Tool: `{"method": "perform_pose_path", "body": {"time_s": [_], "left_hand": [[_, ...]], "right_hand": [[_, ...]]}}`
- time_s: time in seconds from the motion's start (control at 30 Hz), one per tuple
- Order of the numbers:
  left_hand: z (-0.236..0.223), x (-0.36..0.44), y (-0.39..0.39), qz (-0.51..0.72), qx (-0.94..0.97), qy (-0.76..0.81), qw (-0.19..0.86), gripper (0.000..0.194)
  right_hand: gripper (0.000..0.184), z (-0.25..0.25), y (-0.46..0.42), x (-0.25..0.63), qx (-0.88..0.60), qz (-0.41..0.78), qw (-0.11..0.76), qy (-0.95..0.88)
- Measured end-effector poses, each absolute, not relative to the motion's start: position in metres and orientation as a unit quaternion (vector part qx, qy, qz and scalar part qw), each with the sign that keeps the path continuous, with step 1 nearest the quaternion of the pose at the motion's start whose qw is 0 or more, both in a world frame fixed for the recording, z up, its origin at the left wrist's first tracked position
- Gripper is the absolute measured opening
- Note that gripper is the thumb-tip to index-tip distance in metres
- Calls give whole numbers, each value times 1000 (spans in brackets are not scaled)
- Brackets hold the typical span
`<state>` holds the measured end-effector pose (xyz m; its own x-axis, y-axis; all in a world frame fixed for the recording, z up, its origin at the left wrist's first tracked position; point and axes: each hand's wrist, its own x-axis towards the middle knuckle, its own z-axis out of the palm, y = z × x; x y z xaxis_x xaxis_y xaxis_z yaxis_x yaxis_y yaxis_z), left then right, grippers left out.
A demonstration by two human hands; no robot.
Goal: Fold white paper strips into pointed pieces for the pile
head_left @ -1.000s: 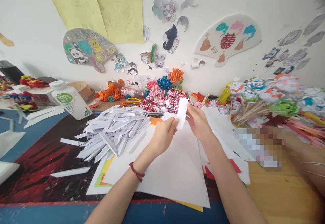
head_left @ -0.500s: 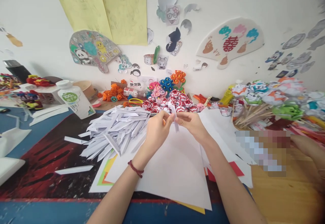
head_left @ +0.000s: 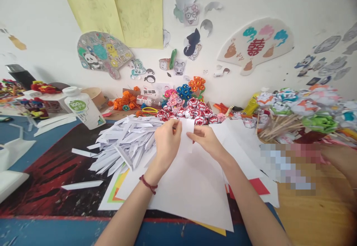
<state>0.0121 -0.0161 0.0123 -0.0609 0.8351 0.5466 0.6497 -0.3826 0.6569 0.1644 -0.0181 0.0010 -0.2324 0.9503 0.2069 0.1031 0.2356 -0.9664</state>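
Between my two hands is a small white paper strip (head_left: 187, 136), held upright above the sheets. My left hand (head_left: 168, 140) pinches its left edge with thumb and forefinger. On the other side, my right hand (head_left: 206, 139) grips the right edge, thumb in front and fingers behind. Below them lies a large white sheet (head_left: 192, 190) on top of coloured paper. A heap of folded white paper strips (head_left: 125, 142) spreads just left of my left hand. Red-and-white paper flowers (head_left: 198, 112) sit right behind my hands.
A white bottle (head_left: 83, 108) stands at the back left. Sticks with paper flowers (head_left: 281, 125) lie at the right, near another person's arm (head_left: 341, 160). One loose folded strip (head_left: 82, 185) rests on the dark mat (head_left: 52, 186). The wall is behind.
The strip looked flat, then narrow and edge-on as both hands met around it, and now shows its broad face again. My hands have drawn slightly apart. The view shifted a little.
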Motion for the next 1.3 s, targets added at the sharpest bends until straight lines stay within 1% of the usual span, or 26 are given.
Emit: {"method": "perform_pose_path", "body": {"time_s": [0.13, 0.23, 0.4, 0.47, 0.53, 0.63, 0.7, 0.83, 0.93, 1.07, 1.3], "left_hand": [[11, 14, -18, 487, 687, 533, 85, 15], [8, 15, -19, 475, 693, 542, 26, 18], [1, 12, -20, 433, 744, 502, -86, 27], [0, 11, -20, 420, 768, 474, -101, 29], [2, 12, -21, 422, 777, 458, -90, 29], [8, 13, -21, 467, 752, 464, -24, 24], [11, 12, -18, 502, 723, 470, 66, 24], [11, 5, -6, 550, 646, 450, 279, 28], [10, 1, 0, 561, 599, 428, 378, 30], [14, 1, -3, 534, 596, 417, 431, 31], [19, 1, -6, 517, 597, 425, 443, 32]], "right_hand": [[36, 1, -19, 161, -423, 502, 487, -576], [36, 1, -20, 160, -416, 516, 489, -566], [38, -1, -19, 160, -419, 497, 490, -581], [38, -2, -18, 161, -424, 483, 492, -587], [39, -4, -17, 162, -432, 464, 496, -593], [36, -4, -16, 163, -436, 431, 509, -604], [33, -4, -17, 164, -439, 407, 510, -617], [28, -1, -19, 163, -468, 343, 498, -644], [26, 0, -20, 163, -475, 307, 496, -659], [25, 0, -19, 163, -478, 273, 495, -672], [27, 1, -19, 164, -490, 230, 484, -687]]}}
